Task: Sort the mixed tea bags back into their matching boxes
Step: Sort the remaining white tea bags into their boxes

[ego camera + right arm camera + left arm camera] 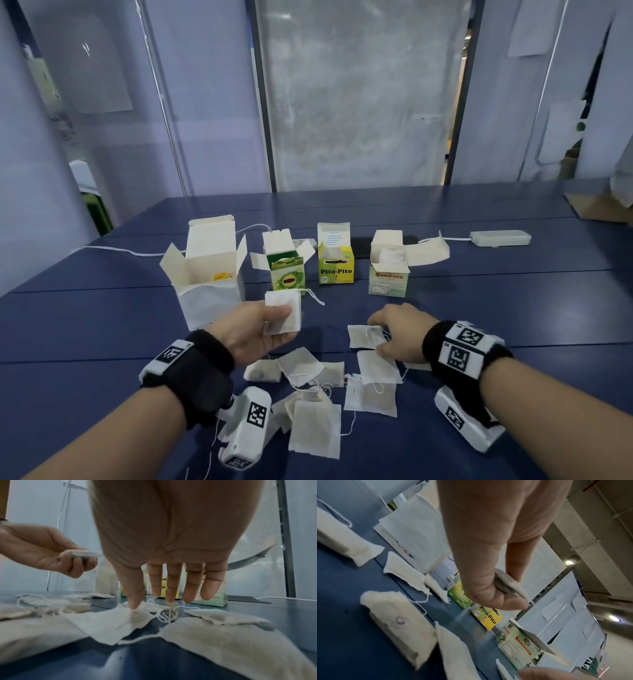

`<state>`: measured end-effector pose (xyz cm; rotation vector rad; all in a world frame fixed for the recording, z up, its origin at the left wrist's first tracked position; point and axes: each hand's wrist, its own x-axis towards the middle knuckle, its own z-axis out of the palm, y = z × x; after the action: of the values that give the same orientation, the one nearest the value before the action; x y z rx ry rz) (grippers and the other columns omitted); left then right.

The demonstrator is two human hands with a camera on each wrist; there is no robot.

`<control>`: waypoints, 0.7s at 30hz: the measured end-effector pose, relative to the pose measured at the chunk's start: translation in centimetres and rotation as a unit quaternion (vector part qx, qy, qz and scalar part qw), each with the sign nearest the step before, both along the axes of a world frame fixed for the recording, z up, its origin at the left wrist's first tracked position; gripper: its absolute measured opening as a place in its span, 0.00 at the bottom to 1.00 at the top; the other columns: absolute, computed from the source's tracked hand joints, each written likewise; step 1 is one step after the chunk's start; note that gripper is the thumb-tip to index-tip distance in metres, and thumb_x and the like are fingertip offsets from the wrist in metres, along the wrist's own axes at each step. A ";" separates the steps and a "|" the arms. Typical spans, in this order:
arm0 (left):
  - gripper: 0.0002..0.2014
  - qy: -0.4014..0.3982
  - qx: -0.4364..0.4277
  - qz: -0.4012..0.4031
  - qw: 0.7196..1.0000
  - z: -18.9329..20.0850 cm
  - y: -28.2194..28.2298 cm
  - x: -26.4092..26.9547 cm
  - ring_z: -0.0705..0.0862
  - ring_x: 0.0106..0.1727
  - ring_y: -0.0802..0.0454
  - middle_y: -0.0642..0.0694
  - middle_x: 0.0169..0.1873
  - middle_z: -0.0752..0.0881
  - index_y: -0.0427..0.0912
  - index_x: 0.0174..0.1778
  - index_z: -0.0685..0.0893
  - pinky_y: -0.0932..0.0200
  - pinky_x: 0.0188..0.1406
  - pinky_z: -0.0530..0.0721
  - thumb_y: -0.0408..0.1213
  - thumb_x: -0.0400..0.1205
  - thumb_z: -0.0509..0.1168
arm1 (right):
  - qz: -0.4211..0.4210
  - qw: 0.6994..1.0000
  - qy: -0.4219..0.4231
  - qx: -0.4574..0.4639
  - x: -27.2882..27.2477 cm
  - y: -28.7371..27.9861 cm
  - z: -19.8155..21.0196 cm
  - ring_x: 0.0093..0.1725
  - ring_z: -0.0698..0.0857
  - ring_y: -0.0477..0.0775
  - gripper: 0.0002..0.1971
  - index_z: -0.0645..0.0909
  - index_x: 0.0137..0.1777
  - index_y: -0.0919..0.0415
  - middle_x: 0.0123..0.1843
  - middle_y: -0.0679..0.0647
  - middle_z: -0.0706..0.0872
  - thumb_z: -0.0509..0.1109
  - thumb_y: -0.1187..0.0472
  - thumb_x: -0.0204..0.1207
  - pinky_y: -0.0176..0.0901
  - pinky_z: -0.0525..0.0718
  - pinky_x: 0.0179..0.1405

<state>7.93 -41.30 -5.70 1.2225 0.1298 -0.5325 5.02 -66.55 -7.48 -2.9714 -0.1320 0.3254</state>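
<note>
My left hand (274, 323) pinches a white tea bag (283, 313) between thumb and fingers, lifted in front of the green box (287, 275); the left wrist view shows the same pinch (513, 585). My right hand (378, 335) hovers with straight, spread fingers over a tea bag (364, 335) on the table. Its thumb tip (134, 605) touches a bag (116, 622). Several more tea bags (315, 428) lie loose near me. Four open boxes stand in a row: a tall white box (209, 274), the green box, a yellow Pito-Pito box (335, 265) and a Sambong box (388, 279).
The blue table (102, 325) stretches far beyond the boxes. A white power brick (500, 237) with its cable lies behind the boxes at the right. A flat dark item (363, 245) lies behind the Pito-Pito box. A cardboard box (599, 205) sits at the far right edge.
</note>
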 end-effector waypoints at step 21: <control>0.08 -0.019 0.049 -0.095 0.994 -1.2 -2.8 -0.7 0.88 0.51 0.35 0.34 0.44 0.89 0.34 0.56 0.82 0.42 0.46 0.89 0.26 0.84 0.60 | -0.125 0.809 0.115 0.562 -2.7 -1.6 1.5 0.29 0.83 0.51 0.10 0.82 0.44 0.66 0.35 0.64 0.81 0.64 0.62 0.84 0.43 0.85 0.34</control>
<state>7.23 -44.11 -6.95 1.3476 0.0071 -0.6745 2.34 -68.12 -5.96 -1.7194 0.0818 0.3823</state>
